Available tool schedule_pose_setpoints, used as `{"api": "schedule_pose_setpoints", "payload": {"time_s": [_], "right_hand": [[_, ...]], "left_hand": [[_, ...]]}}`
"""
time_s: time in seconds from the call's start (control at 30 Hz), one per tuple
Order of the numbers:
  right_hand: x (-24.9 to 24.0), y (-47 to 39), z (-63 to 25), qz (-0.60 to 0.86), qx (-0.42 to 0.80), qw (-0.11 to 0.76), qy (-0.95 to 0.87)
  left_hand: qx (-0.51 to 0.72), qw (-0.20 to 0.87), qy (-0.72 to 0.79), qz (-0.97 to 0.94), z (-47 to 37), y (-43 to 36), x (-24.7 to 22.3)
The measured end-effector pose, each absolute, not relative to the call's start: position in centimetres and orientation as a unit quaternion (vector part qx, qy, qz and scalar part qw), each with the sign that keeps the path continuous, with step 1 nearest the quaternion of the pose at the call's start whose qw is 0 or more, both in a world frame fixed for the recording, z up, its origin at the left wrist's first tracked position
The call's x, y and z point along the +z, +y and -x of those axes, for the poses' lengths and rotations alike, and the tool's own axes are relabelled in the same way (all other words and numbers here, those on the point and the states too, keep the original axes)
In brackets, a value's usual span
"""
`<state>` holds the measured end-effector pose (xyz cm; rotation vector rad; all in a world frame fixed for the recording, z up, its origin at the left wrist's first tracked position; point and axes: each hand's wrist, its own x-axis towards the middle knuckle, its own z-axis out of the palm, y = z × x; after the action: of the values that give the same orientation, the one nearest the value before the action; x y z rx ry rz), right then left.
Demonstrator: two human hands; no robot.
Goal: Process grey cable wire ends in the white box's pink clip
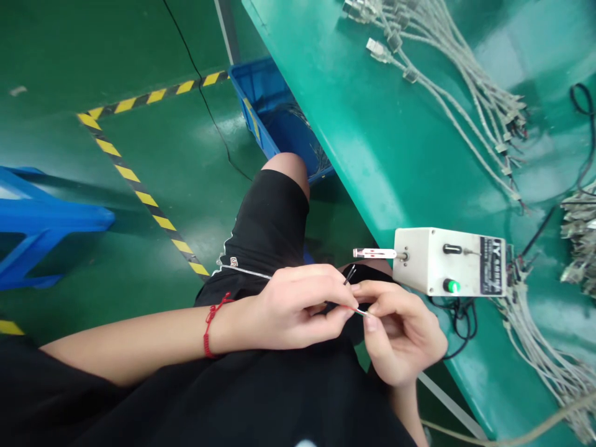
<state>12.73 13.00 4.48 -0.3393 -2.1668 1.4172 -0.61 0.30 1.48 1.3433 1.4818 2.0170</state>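
My left hand (302, 305), with a red cord bracelet at its wrist, is closed on a thin grey cable (249, 271). The cable trails out behind the hand across the black shorts. Dark wire ends (350, 274) poke up past its fingers. Thin red, white and green wires (359, 311) run from the left fingertips to my right hand (405, 326), whose thumb and forefinger pinch their ends. Just beyond the right hand stands a white box machine (449, 261) with a lit green button and a white piece on its spindle.
On the green table (363, 180) lie bundles of USB cables (447, 68) at the far side and more cables (542, 347) at the right. A blue bin (263, 133) with cables sits beneath the table edge. A blue plastic stool (51, 214) stands at the left.
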Motion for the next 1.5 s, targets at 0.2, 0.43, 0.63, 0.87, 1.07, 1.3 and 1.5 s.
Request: {"api": "schedule_pose_setpoints", "payload": {"time_s": [0.2,0.43,0.63,0.87,1.07,1.3,1.5], "right_hand": [[4.39,13.07,-12.61,0.120,0.507,0.269,-0.810],[4.36,13.14,-12.63,0.119,0.497,0.268,-0.817],[4.35,13.22,-12.78,0.118,0.475,0.270,-0.830],[4.32,13.11,-12.73,0.126,0.489,0.270,-0.820],[4.26,13.07,-12.68,0.126,0.503,0.271,-0.811],[4.14,13.19,-12.72,0.121,0.492,0.271,-0.818],[4.16,13.16,-12.64,0.120,0.467,0.275,-0.832]], "left_hand": [[0.703,0.144,0.516,-0.467,0.57,0.11,1.38],[0.704,0.144,0.514,-0.469,0.53,0.15,1.40],[0.704,0.149,0.513,-0.467,0.48,0.24,1.30],[0.702,0.147,0.516,-0.467,0.43,0.21,1.31],[0.696,0.148,0.527,-0.465,0.46,0.16,1.36],[0.700,0.149,0.521,-0.466,0.46,0.20,1.15],[0.704,0.149,0.515,-0.465,0.39,0.25,1.12]]}}
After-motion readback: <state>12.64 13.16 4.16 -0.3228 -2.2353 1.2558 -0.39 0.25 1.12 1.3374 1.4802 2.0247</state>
